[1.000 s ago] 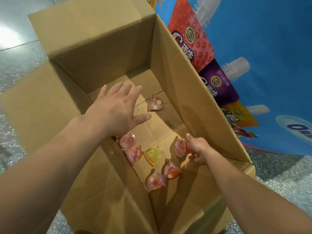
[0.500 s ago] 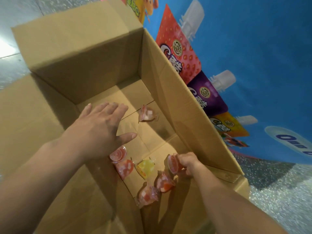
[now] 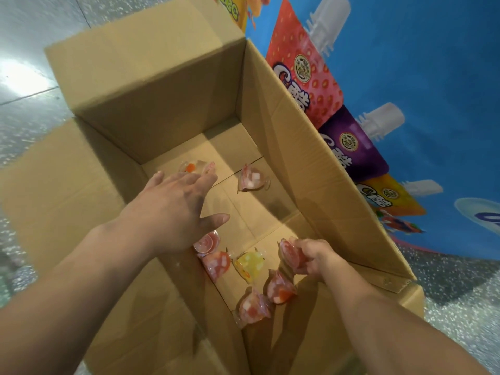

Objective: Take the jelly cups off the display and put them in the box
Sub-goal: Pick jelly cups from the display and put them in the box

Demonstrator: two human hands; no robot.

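Observation:
An open cardboard box [image 3: 311, 147] stands on the floor with several jelly cups on its bottom. My left hand [image 3: 173, 212] hovers inside the box with fingers spread, and a clear cup with orange pieces [image 3: 196, 167] lies just past its fingertips. My right hand [image 3: 311, 255] pinches a red jelly cup [image 3: 289, 254] low near the box's right wall. A pink and white cup [image 3: 251, 180] lies further back. A yellow cup [image 3: 250, 265] and several red ones [image 3: 278, 288] cluster near my hands.
A blue display panel [image 3: 433, 90] printed with jelly pouch pictures rises right behind the box's right wall. The box flaps [image 3: 54, 185] stand open to the left and far side. Speckled grey floor [image 3: 460, 293] surrounds the box.
My left hand has reached further into the box, and a clear cup with orange pieces now shows beyond its fingertips. My right hand still holds the red cup in nearly the same spot.

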